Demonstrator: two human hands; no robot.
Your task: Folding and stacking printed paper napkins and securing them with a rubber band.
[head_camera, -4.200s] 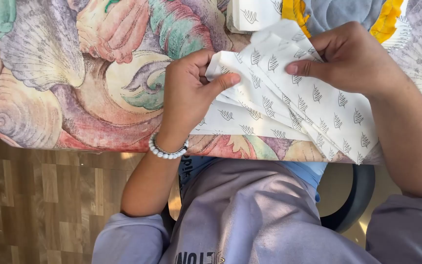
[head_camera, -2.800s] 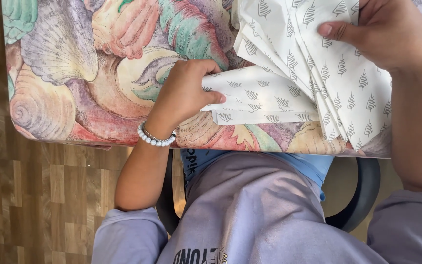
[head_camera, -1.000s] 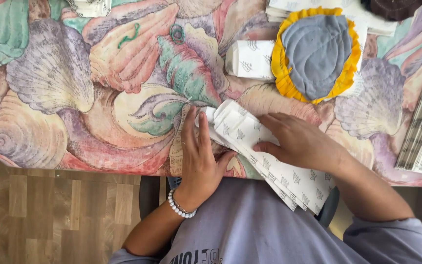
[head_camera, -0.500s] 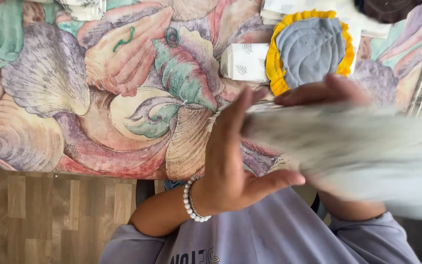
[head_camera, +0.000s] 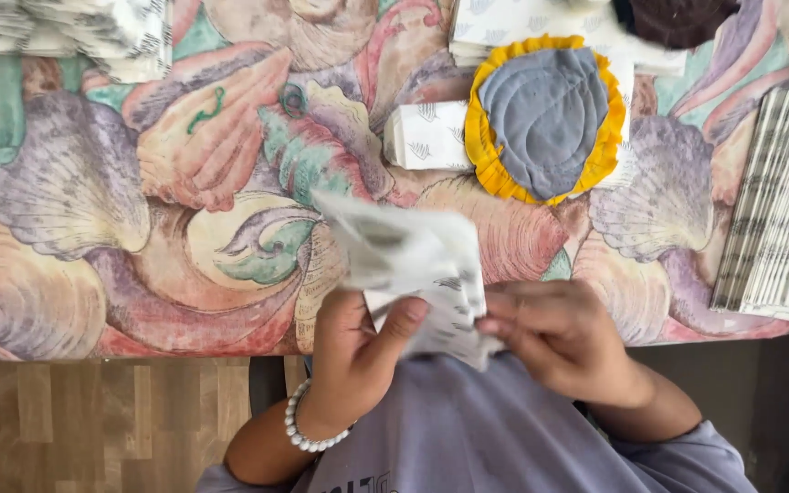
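Observation:
My left hand (head_camera: 358,351) grips a folded white paper napkin (head_camera: 413,265) with a small grey leaf print, thumb on top. My right hand (head_camera: 554,338) pinches the same napkin at its right lower edge. The napkin is lifted just above the near edge of the table and looks blurred. A bead bracelet (head_camera: 308,436) sits on my left wrist.
The table wears a shell-patterned cloth (head_camera: 93,192). A grey leaf-shaped mat with a yellow frill (head_camera: 545,114) lies on more napkins (head_camera: 426,137). A stack of folded napkins (head_camera: 773,210) stands at the right edge, another pile (head_camera: 93,32) at the far left. Wooden floor (head_camera: 93,424) lies below.
Both hands pressed the napkin flat on the table a second ago. They have since lifted it off the cloth and hold it between them in front of my chest.

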